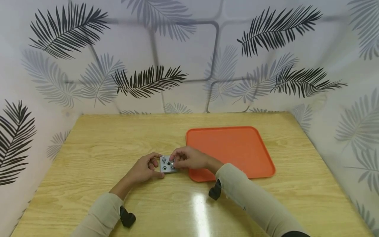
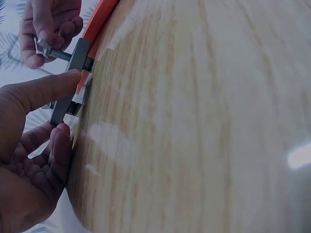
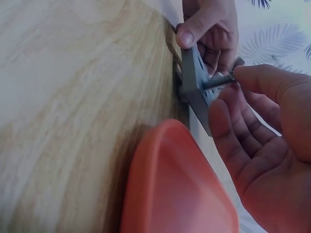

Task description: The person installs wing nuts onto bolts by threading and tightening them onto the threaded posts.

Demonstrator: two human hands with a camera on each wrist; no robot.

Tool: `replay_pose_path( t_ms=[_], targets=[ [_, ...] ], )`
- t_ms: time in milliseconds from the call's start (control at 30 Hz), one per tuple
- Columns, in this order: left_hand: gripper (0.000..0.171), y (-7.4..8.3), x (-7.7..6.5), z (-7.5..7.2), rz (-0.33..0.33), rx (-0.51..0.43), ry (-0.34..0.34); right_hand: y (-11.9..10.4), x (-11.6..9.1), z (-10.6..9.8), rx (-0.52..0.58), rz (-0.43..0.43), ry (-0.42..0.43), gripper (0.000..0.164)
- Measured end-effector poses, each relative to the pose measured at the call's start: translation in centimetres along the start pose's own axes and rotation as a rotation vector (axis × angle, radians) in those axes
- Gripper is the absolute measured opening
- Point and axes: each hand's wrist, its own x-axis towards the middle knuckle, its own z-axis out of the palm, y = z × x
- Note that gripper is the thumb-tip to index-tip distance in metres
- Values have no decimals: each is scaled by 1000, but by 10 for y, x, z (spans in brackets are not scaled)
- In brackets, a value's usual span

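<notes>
A small grey metal plate [image 1: 169,170] with round holes sits just left of the tray. My left hand [image 1: 144,169] grips it by the edges, thumb on the near side and fingers on the far side. With thumb and fingers my right hand [image 1: 190,158] pinches the winged head of a wing bolt [image 3: 219,83], whose threaded shank stands in a hole on the plate's right side. A second wing bolt [image 1: 164,159] stands upright in the far left hole. In the left wrist view, dark short parts [image 2: 74,108] stick out under the plate. The right fingers partly hide the pinched bolt's head.
An orange-red tray [image 1: 231,148] lies on the wood-grain table [image 1: 118,138], its left rim beside the plate and under the right wrist. A leaf-patterned curtain [image 1: 189,56] rises behind the table and along its sides.
</notes>
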Motion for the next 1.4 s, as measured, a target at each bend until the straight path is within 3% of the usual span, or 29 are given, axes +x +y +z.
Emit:
replay_pose_path(
  t_ms=[133,400,667,833,1133,1400],
  targets=[
    [65,-1,1,0,-8,0,0,0,1,3,-26,-2,49,11],
    [64,0,1,1,3,-9,-8,-2,-1,2,-50,28,126,18],
    [65,-1,0,1,-4,0,-9,0,-3,0,75,11,29,21],
    [65,-1,0,1,-4,5,-2,0,-2,-1,59,2,-14,26],
    [63,-3,2,2,-21,-3,-4,-1,-3,5,-63,-7,65,12],
    [63,-1,3,3,-31,34,17,2,-6,-3,-31,-7,111,17]
  ],
)
